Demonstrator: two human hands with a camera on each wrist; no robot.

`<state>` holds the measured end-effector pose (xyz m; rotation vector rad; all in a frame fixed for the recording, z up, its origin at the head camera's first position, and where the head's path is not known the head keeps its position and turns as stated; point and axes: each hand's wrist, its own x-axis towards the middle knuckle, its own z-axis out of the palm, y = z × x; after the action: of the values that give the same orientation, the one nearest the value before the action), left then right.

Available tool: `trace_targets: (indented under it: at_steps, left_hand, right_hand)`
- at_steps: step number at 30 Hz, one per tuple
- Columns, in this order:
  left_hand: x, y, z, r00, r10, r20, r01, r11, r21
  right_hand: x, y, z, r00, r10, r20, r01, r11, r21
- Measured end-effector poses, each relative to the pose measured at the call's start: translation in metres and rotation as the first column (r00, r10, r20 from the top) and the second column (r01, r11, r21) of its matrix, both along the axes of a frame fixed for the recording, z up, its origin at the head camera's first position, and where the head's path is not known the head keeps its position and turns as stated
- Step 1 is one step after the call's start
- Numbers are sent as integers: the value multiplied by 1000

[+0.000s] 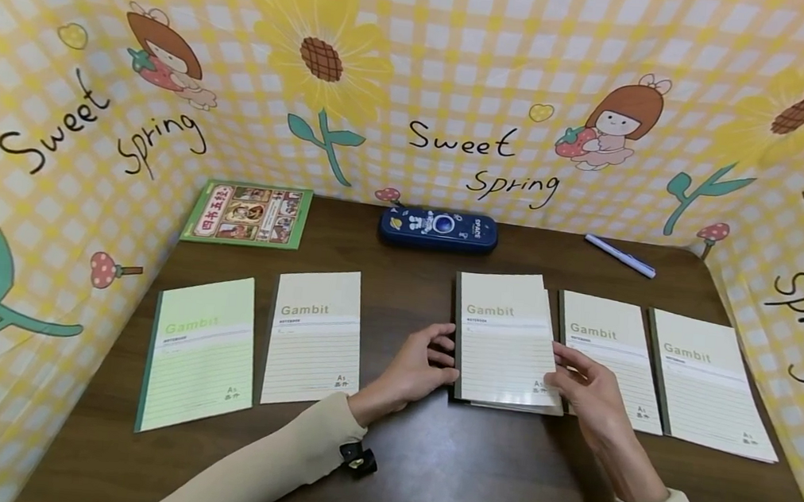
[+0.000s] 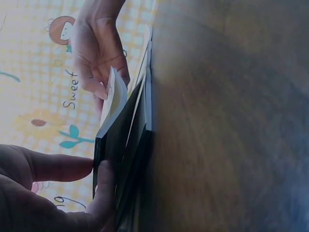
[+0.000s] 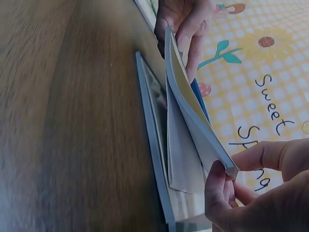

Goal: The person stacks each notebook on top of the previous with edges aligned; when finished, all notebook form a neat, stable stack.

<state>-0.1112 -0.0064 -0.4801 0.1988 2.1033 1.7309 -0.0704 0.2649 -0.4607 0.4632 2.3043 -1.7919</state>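
Both hands hold a cream Gambit notebook (image 1: 497, 347) with a dark spine, raised a little over another notebook (image 1: 552, 302) that lies mostly hidden beneath it. At the spine side, my left hand (image 1: 420, 368) pinches the edge between thumb and fingers, as the left wrist view shows. On the opposite side my right hand (image 1: 591, 391) pinches the lower right edge. The raised notebook (image 3: 195, 116) looks bowed in the right wrist view, with a gap under it above the lower notebook's edge (image 3: 153, 150).
Left of the hands lie a green notebook (image 1: 202, 357) and a cream one (image 1: 315, 343). Two more cream notebooks (image 1: 612, 341) (image 1: 709, 381) lie at right. Along the back are a picture book (image 1: 247, 213), a blue pencil case (image 1: 438, 230) and a pen (image 1: 620, 256). Checked cloth walls enclose the table.
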Motion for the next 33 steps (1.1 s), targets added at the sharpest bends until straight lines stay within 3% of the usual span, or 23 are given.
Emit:
trace_targets:
  at_steps: [11,22,33]
  left_hand:
    - [-1,12,-7,1000,-27,-13,26,997,-77]
    - [-1,15,-6,996,-76,-55,65,982,-176]
    - [0,17,-3,983,-134,-126,103,968,-229]
  right_hand:
    - [2,8,-7,999,11,-36,-8,996,84]
    - [5,13,-11,998,62,-25,-55,976,213]
    - [7,16,-12,983,157,-100,-104,909,404]
